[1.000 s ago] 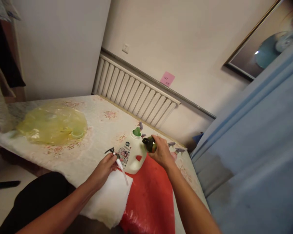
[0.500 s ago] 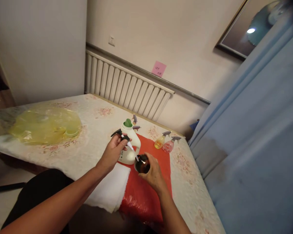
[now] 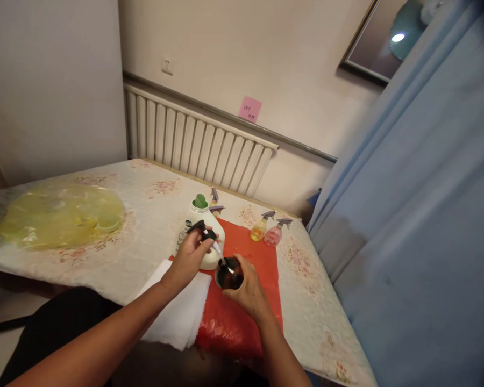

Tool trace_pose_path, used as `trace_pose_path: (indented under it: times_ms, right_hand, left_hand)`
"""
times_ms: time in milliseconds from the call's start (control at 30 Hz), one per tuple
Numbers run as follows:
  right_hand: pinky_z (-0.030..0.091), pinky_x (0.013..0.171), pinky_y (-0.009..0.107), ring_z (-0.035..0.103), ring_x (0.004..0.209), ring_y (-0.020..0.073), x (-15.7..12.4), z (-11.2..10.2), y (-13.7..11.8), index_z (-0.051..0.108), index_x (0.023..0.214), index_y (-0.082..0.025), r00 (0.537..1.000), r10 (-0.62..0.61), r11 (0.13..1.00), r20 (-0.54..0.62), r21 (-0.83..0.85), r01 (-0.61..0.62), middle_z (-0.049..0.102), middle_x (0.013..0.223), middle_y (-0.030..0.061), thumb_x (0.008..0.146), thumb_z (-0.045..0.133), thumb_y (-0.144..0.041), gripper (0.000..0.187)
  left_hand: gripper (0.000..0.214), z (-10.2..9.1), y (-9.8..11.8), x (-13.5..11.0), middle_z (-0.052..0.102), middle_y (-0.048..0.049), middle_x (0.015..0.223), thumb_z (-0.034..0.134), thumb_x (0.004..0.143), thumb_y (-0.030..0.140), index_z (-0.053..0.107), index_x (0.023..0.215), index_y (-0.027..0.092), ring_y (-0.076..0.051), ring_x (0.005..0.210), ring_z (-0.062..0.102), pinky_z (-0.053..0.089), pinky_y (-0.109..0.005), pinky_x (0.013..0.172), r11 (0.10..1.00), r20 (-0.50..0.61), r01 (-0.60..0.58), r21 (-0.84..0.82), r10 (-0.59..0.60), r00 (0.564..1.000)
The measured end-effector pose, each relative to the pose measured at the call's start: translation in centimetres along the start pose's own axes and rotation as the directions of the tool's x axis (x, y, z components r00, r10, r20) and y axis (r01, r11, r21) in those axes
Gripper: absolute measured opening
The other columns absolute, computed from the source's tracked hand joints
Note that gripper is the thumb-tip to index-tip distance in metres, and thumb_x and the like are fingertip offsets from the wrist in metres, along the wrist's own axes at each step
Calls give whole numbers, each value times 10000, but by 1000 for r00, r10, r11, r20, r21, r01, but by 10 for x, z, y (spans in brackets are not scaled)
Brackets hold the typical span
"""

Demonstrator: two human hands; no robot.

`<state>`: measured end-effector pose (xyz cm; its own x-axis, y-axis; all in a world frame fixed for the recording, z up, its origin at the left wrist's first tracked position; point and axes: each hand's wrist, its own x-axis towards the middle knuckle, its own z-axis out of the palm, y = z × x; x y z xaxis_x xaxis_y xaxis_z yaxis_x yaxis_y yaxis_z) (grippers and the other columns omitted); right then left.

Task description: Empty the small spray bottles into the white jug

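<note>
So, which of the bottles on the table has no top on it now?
The dark brown bottle in the right hand; its pump top is in the left hand. The other bottles keep theirs.

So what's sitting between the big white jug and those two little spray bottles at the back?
Only the red mat: between the white jug and the small spray bottles it lies bare, seen in the head view.

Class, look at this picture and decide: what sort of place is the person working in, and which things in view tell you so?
Probably a room in a home, not a workshop. A wall radiator, a framed picture and a blue curtain surround a table with a floral cloth, where the hands work on a brown bottle.
</note>
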<state>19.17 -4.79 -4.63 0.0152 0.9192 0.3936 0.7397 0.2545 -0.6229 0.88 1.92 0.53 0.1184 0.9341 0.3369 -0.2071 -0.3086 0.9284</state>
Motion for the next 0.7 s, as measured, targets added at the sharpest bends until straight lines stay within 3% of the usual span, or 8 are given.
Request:
trace_pose_path:
  times_ms: [167, 233, 433, 567, 700]
  right_hand:
    - [463, 973, 416, 592, 1109, 286, 1, -2, -12, 519, 1296, -211, 998, 69, 995, 8, 69, -70, 645, 1221, 83, 551, 795, -216, 794]
    - [466, 965, 411, 600, 1100, 281, 0, -2, -12, 529, 1289, -225, 996, 84, 993, 2, 88, -84, 650, 1209, 75, 558, 788, -229, 775]
    - [471, 983, 400, 606, 1118, 270, -2, 7, -7, 523, 1306, -240, 988, 149, 961, 39, 229, -154, 645, 1241, 44, 491, 818, -217, 867]
    - [472, 989, 400, 611, 1123, 274, -1, 10, -6, 539, 1284, -224, 974, 220, 923, 54, 311, -225, 656, 1226, 50, 489, 804, -198, 839]
    - [472, 995, 398, 619, 1125, 276, 3, 9, 7, 530, 1287, -208, 962, 271, 878, 43, 399, -265, 664, 1216, 64, 489, 797, -202, 841]
  left_hand:
    - [397, 8, -25, -12, 723, -95, 1060, 631, 750, 369, 634, 1071, 136, -270, 1027, 661, 501, -397, 934, 989, 230, 58, 134, -88, 969]
    - [397, 9, -32, -15, 726, -101, 1089, 635, 736, 339, 646, 1078, 139, -287, 1067, 657, 491, -421, 976, 980, 275, 73, 183, -122, 954]
    - [533, 8, -37, -14, 720, -98, 1161, 642, 719, 295, 615, 1230, 147, -287, 1136, 644, 453, -456, 1054, 983, 332, 92, 161, -142, 932]
    - [592, 9, -40, -13, 688, -112, 1229, 660, 687, 276, 589, 1261, 146, -296, 1161, 629, 480, -443, 1027, 976, 331, 133, 172, -184, 925]
    - [565, 1, -63, -14, 644, -130, 1296, 654, 717, 303, 566, 1256, 158, -293, 1185, 612, 490, -422, 998, 966, 294, 74, 249, -148, 944]
